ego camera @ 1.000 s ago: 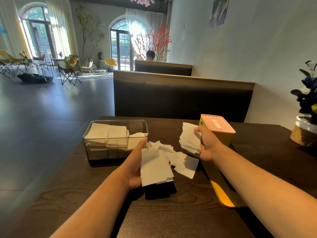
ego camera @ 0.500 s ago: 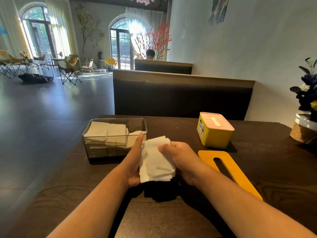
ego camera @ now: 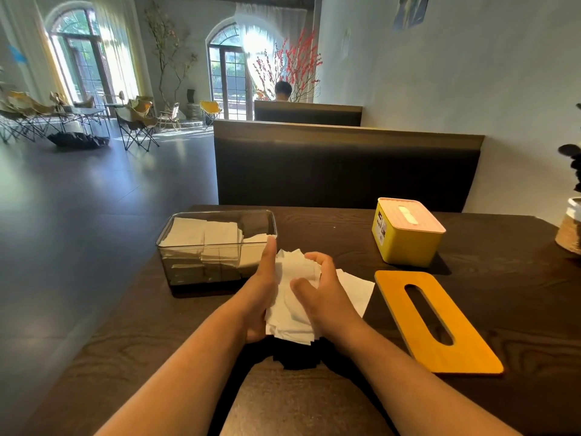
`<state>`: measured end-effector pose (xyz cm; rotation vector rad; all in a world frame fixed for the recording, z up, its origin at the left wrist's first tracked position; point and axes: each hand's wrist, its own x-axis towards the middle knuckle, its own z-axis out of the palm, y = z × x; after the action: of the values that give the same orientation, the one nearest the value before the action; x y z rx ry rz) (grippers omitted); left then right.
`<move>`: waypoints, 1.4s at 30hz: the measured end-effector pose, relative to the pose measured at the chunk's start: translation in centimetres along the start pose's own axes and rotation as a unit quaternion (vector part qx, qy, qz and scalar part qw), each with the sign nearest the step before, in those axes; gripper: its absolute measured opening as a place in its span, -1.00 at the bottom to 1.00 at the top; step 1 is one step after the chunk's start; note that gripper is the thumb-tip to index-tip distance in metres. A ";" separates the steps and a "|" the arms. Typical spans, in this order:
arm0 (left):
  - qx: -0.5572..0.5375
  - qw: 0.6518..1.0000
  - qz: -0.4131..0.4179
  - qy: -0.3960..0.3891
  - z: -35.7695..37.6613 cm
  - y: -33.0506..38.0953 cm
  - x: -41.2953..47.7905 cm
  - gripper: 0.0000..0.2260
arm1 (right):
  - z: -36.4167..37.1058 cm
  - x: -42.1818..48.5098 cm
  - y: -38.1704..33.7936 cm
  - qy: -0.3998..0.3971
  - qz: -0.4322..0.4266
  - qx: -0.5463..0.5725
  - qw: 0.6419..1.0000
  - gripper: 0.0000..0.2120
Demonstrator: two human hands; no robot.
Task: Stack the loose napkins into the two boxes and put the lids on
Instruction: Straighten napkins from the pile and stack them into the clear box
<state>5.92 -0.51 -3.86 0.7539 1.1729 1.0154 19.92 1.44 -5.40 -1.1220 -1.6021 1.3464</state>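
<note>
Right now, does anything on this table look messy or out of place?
The napkin stack between the left hand and right hand is ragged, corners fanning out. One loose napkin lies flat beside it, and the slotted lid lies on the table, not on the clear box.

Clear box (ego camera: 217,247): stood left of centre, open on top. Yellow box (ego camera: 408,234): lidded, far right. Slotted lid (ego camera: 440,322): flat, near right. Bare counter (ego camera: 330,228) lay between boxes; napkins (ego camera: 292,303) occupied centre front. Pot (ego camera: 570,234) stood at right edge.

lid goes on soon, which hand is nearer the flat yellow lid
Right. The right hand holds the napkins just left of the lid; the left hand is beyond them, beside the clear box.
</note>
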 end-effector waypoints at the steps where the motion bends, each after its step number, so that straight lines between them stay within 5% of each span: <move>1: 0.007 1.000 0.007 -0.009 0.1 0.1 -0.2 -0.17 | -0.2 0.0 0.2 -0.005 -0.004 0.007 1.000 -0.51; 8: 0.103 0.988 0.103 -0.052 -0.7 -0.4 -0.9 -0.38 | -1.5 -0.2 0.3 0.017 -0.040 0.136 0.990 -0.43; 10: 0.175 0.978 0.110 -0.020 -1.4 0.2 -1.6 -0.35 | -2.2 0.2 0.1 0.032 -0.018 0.207 0.978 -0.41; 13: 0.318 0.932 0.167 0.048 -2.9 0.6 -2.8 -0.55 | -2.7 0.5 0.2 0.008 -0.010 0.247 0.969 -0.36; 19: 0.322 0.914 0.227 0.094 -5.4 1.0 -5.6 -0.51 | -1.5 -0.3 0.1 -0.051 -0.055 0.091 0.993 -0.42; 25: 0.277 0.924 0.241 0.105 -5.5 -2.5 -5.1 -0.35 | -0.3 -1.0 0.6 -0.106 -0.056 -0.051 0.992 -0.16; 28: 0.268 0.930 0.241 0.073 -5.4 -3.0 -4.8 -0.23 | 0.5 -1.2 0.5 -0.109 -0.061 -0.100 0.987 -0.19; 34: 0.183 0.929 0.299 0.114 -5.0 -3.0 -4.9 -0.30 | 0.5 -1.5 0.3 -0.073 -0.110 -0.040 0.990 -0.39; 42: 0.237 0.926 0.272 0.110 -5.6 -3.5 -4.3 -0.33 | 0.6 -1.2 1.0 -0.088 -0.095 -0.156 0.979 -0.19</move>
<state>1.00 -5.99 -6.79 1.4351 1.4686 1.3107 19.92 0.14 -6.50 -1.0164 -2.0502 1.1183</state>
